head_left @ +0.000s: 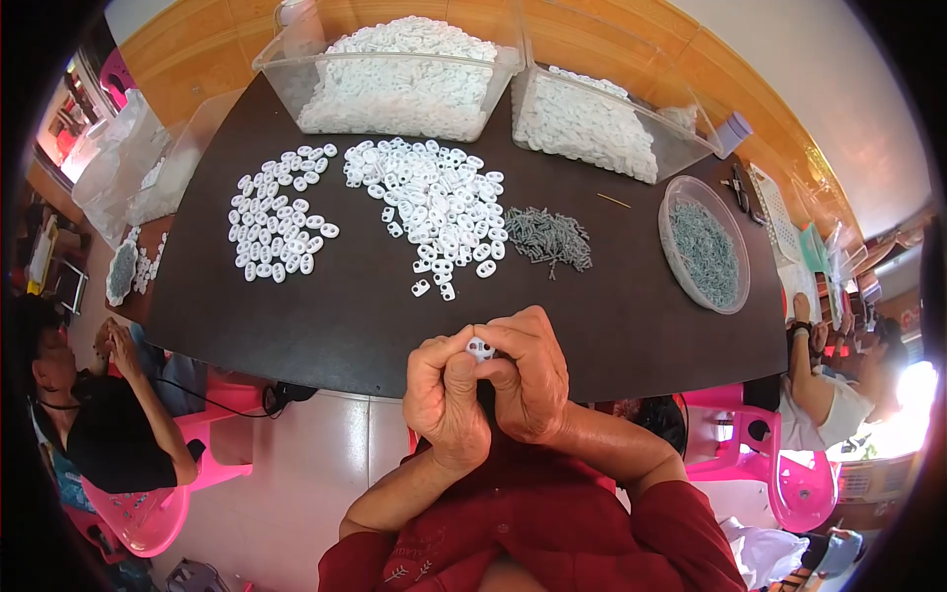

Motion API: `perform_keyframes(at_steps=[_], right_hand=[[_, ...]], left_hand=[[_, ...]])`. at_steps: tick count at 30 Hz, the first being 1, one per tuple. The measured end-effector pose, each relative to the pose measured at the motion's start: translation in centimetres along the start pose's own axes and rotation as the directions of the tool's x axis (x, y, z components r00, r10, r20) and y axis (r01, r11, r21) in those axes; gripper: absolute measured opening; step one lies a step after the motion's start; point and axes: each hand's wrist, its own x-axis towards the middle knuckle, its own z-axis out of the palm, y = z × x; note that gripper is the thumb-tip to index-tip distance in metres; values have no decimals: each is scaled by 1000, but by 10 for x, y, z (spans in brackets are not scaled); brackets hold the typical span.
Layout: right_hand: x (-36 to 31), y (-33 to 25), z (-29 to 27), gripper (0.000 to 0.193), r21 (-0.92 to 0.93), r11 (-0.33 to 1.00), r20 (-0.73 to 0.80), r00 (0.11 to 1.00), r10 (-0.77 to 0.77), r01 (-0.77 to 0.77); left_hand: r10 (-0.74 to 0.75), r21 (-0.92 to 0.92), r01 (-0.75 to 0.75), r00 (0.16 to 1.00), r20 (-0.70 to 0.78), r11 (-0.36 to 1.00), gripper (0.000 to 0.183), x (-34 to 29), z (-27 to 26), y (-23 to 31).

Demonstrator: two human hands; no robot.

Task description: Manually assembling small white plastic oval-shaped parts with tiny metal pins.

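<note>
The dark table (631, 326) fills most of the middle of the scene, its near edge curving in front of the person. To the left, a person in a dark top (113, 434) sits on a pink chair (163, 508); to the right, another person in a pale top (829, 409) sits beside the table. At the far side stands a big clear tub (284, 84) heaped with white pieces, and just right of it a smaller clear tub (681, 148) holds more of them. A round clear bowl (720, 305) of thin grey bits sits at the right. In the middle of the table, beyond the hands, lies a pile of white pieces (439, 202); to its left is a looser spread of white pieces (258, 235), and touching its right side a heap of grey bits (550, 237). The left hand (446, 400) and the right hand (528, 375) meet at the near edge, fingers bent in a narrow pinch. A thin yellowish stick (614, 199) lies between the heap and the bowl. Smallest is the white piece (480, 348), held between the fingertips of both hands, dark holes showing on its upper face
</note>
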Motion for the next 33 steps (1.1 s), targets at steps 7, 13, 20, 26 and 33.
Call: perform_keyframes(at_steps=[7, 13, 20, 26, 33], right_hand=[[-3, 1, 4, 26, 9, 1000, -5, 1000, -2, 2], [-3, 3, 7, 17, -43, 999, -35, 999, -14, 13], [1, 2, 7, 17, -18, 1000, -35, 999, 1, -2], [-3, 17, -21, 12, -8, 981, 44, 980, 192, -192], [81, 69, -98, 10, -378, 909, -101, 984, 146, -174]], left_hand=[[54, 63, -54, 999, 6, 997, 15, -1, -1, -4], [68, 108, -67, 998, 1, 992, 13, 0, 1, -7], [104, 141, -108, 994, 33, 984, 12, 4, 1, -3], [-167, 297, 94, 959, 229, 950, 18, 12, -7, 11], [208, 752, -432, 901, 380, 498, 19, 77, -40, 10]])
